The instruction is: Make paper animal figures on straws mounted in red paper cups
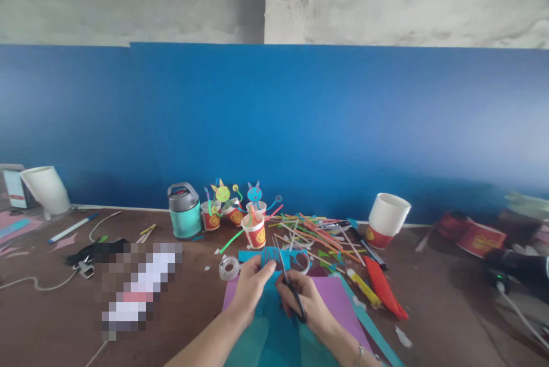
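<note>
My left hand (254, 282) pinches a small piece of blue paper (269, 255) with pencil-like lines drawn on it. In my right hand (305, 297) is a pair of scissors (295, 299) with dark handles, fingers through the loops. Its blades point away from me and lie at the right edge of the blue piece. Beneath both hands are a teal sheet (274, 344) and a purple sheet (337, 292). A roll of clear tape (229, 268) sits just left of my left hand. Beyond my hands stands a paper cup (254, 232) with straws in it.
Several cups with paper animal faces (254, 192) stand behind, beside a teal flask (185, 218). Loose coloured straws (317, 230) spread to the right. Farther right are stacked white cups (388, 215), a red pouch-like item (385, 290) and a yellow cutter (364, 288).
</note>
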{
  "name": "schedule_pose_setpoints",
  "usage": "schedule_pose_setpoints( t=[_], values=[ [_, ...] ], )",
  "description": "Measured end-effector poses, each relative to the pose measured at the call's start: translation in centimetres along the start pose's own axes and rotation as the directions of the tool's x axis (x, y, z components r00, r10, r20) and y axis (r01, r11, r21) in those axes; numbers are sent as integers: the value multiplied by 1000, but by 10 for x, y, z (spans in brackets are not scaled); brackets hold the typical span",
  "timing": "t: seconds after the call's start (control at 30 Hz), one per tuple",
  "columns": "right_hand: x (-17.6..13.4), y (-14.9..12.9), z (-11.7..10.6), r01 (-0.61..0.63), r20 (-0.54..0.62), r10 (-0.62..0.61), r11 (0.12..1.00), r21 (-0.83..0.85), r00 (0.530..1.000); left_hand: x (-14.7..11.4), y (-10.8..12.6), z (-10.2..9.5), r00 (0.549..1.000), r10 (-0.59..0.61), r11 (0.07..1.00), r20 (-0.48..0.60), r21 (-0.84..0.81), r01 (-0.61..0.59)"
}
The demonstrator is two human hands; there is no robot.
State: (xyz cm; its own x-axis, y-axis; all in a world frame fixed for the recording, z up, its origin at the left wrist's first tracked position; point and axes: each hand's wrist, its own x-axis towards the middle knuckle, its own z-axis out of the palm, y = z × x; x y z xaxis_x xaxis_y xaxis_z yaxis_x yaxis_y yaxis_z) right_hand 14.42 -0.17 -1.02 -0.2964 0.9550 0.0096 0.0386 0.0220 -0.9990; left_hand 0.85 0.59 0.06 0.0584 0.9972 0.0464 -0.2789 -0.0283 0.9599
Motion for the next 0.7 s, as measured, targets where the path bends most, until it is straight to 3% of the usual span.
schedule_pose_setpoints(
  t=[0.37, 0.53, 0.7],
  values=[
    [0, -3, -2, -32, 6, 33, 996, -81, 999, 2, 0, -3, 1000, 26, 1000, 9, -3, -26],
    [1, -2, -1, -16, 7, 16, 995, -98, 1000, 0, -3, 0, 997, 28, 996, -70, -78, -34],
    [1, 0, 0, -29, 3, 29, 997, -67, 1000, -2, 0, 1, 996, 30, 999, -85, -10, -31]
  ],
)
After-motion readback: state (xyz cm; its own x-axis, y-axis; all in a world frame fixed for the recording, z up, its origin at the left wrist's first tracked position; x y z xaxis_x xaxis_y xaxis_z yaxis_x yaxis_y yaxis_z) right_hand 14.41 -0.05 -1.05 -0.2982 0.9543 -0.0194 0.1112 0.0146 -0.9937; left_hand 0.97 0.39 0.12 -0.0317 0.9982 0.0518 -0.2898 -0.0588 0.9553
